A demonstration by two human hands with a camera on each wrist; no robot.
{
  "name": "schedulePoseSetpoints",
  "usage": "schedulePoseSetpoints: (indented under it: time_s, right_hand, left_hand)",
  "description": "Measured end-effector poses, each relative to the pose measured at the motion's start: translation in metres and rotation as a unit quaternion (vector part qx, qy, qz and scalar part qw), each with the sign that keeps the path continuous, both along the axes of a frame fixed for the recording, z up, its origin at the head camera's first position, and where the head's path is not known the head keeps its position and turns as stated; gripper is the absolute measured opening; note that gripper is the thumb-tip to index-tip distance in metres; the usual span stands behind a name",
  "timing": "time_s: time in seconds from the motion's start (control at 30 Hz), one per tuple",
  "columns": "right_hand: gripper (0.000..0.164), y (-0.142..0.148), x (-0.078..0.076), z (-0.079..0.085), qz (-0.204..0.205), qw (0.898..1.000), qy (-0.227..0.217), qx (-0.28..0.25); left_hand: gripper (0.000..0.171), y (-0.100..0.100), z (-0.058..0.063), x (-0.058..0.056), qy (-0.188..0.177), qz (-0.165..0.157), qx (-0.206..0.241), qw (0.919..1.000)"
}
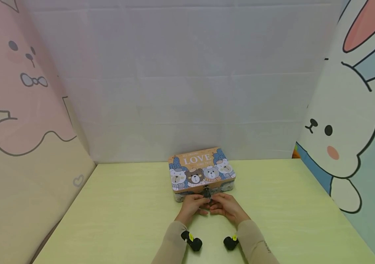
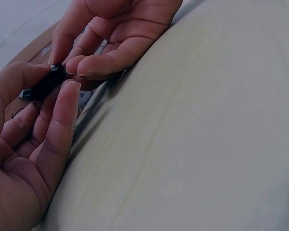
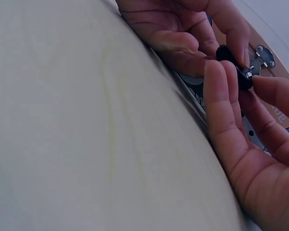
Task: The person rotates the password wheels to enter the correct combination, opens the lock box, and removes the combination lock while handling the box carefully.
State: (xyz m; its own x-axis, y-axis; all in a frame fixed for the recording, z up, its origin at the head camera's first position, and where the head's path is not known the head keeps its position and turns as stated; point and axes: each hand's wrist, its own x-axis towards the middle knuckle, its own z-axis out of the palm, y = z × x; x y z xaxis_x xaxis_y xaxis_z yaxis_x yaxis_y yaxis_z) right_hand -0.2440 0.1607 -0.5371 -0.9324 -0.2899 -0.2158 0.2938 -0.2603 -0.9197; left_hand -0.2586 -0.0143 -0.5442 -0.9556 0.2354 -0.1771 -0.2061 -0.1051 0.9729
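Left hand (image 1: 191, 206) and right hand (image 1: 227, 206) angle inward, both pinching a small black object (image 2: 46, 84) before the box (image 1: 202, 168)

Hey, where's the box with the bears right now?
In the head view, the box stands centrally near the far edge of the table, left hand and right hand at its front.

Left fingers (image 2: 61, 120), right fingers (image 3: 220, 107) (partly curled) close together

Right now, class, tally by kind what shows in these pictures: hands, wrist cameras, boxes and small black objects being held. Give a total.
Left hand and right hand: 2
Wrist cameras: 2
Box: 1
Small black object: 1
Total: 6
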Motion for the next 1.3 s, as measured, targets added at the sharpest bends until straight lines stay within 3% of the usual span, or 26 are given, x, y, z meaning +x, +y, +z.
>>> schedulePoseSetpoints:
  time_s: [1.07, 1.3]
  right_hand:
    - [0.017, 0.0017, -0.0009, -0.0005, 0.001, 1.000, 0.002, -0.009]
    - [0.017, 0.0014, -0.0013, -0.0013, 0.005, 1.000, -0.001, -0.012]
  left_hand:
    - [0.011, -0.0006, 0.0021, -0.0005, -0.003, -0.009, -0.002, 0.9999]
    - [0.031, -0.0030, 0.0006, 0.0000, -0.004, -0.010, 0.001, 0.9999]
